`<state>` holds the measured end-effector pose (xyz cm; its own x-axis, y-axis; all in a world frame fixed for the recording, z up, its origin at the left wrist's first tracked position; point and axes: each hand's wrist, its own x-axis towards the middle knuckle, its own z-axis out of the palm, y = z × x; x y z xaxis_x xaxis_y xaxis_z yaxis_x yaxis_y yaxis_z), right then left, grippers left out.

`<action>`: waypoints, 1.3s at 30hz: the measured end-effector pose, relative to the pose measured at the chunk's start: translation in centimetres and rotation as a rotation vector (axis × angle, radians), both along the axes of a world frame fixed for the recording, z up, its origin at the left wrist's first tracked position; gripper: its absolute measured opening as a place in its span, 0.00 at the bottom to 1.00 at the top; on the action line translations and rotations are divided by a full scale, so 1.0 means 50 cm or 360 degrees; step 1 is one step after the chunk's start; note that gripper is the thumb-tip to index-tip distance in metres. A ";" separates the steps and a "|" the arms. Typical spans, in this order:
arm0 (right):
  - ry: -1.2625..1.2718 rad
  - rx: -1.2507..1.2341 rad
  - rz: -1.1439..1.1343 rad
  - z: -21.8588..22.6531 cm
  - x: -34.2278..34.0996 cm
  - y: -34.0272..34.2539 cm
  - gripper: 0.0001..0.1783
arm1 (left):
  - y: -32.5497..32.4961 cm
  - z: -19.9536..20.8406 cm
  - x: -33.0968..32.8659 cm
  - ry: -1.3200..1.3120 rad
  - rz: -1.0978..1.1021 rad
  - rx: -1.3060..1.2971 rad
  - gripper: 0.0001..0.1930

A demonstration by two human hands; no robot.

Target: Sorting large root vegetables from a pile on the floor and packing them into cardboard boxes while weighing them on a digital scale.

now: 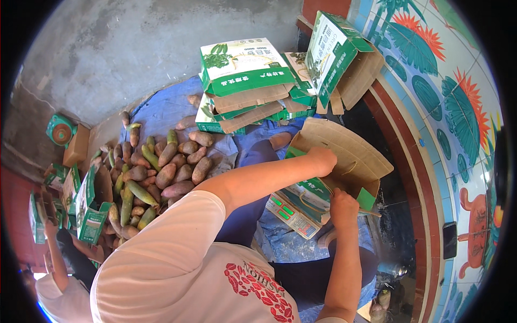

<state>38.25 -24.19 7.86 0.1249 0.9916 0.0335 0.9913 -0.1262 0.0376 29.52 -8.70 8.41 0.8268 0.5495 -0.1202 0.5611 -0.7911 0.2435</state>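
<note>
A green and white cardboard box [344, 141] with a bare brown inside stands open in front of me, its lid tipped back. It rests on a digital scale [303, 224] with green lit displays. Over the box's left side, my left hand [322, 160] is curled closed; its fingertips are hidden. My right hand [343, 208] grips the near edge of the box, thumb uppermost. A thin cord handle [308, 200] loops across the green panel beside the right hand. What lies inside the box is mostly hidden.
A heap of green and reddish radishes [165, 175] covers the blue sheet [161, 105] to my left. Stacked boxes [245, 62] stand ahead, with another open box [339, 59] leaning near the tiled wall. At far left, a co-worker [59, 280] reaches among more boxes [90, 207].
</note>
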 end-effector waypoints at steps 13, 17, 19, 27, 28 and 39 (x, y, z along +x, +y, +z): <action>0.0184 0.0064 0.0001 0.003 0.000 0.001 0.07 | 0.015 0.005 -0.397 -0.1026 0.0475 0.0416 0.07; 0.0144 0.0057 0.0017 0.015 -0.008 0.005 0.07 | 0.012 -0.126 -0.586 -0.0432 0.0807 0.0349 0.11; 0.0135 0.0039 0.0004 0.016 -0.006 0.002 0.07 | -0.026 -0.162 -0.643 0.0121 0.1059 0.0059 0.14; 0.0215 -0.0065 -0.0064 0.037 -0.022 0.007 0.08 | -0.202 -0.366 -0.844 0.0968 0.1374 -0.0742 0.21; 0.0231 -0.0039 -0.0066 0.034 -0.019 0.008 0.08 | -0.228 -0.393 -0.864 0.1021 0.1463 -0.0723 0.24; 0.0192 -0.0061 -0.0065 0.024 -0.001 0.011 0.10 | -0.274 -0.399 -0.924 0.0969 0.1732 -0.0251 0.37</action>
<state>38.18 -23.65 9.05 0.1661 0.9859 -0.0223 0.9830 -0.1674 -0.0760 -16.67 -22.41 -11.54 -0.2577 0.8558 -0.4486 0.9579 0.1655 -0.2344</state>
